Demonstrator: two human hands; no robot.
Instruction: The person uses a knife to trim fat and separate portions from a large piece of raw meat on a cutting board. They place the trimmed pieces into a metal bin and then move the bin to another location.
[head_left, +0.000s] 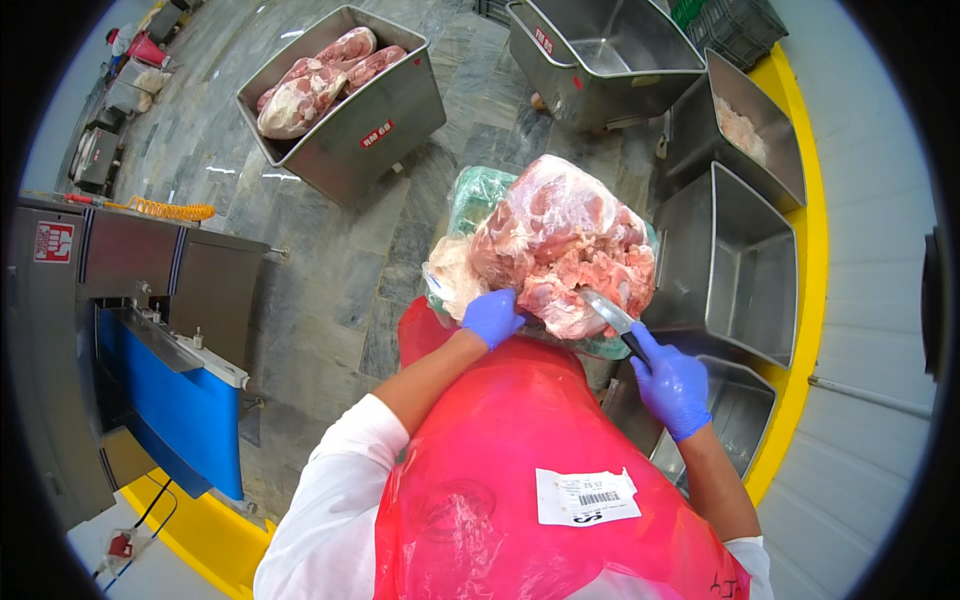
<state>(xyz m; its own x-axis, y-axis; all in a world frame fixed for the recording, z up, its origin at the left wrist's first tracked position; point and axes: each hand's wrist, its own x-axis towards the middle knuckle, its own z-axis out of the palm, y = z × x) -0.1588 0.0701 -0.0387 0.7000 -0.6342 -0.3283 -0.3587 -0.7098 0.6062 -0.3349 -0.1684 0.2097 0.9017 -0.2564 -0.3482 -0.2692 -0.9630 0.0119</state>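
Observation:
A large piece of raw meat (565, 215), pale with fat on top and ragged pink at its near right, rests on a surface partly hidden under green-tinted plastic (478, 195). My right hand (672, 385), in a blue glove, is wrapped round the black handle of a knife (610, 314). The blade points up and left, its tip at the ragged near part of the meat. In a matching glove, my left hand (492, 318) has its fingers curled against the near left edge of the meat, below a pale fatty flap (455, 275). Its fingertips are partly hidden.
Ahead left stands a steel bin (370, 145) holding several meat pieces. More steel bins line the right, one (765, 275) beside a yellow wall guard (815, 260). A machine with a blue belt (170, 390) stands at left. A red plastic apron (480, 440) covers my front.

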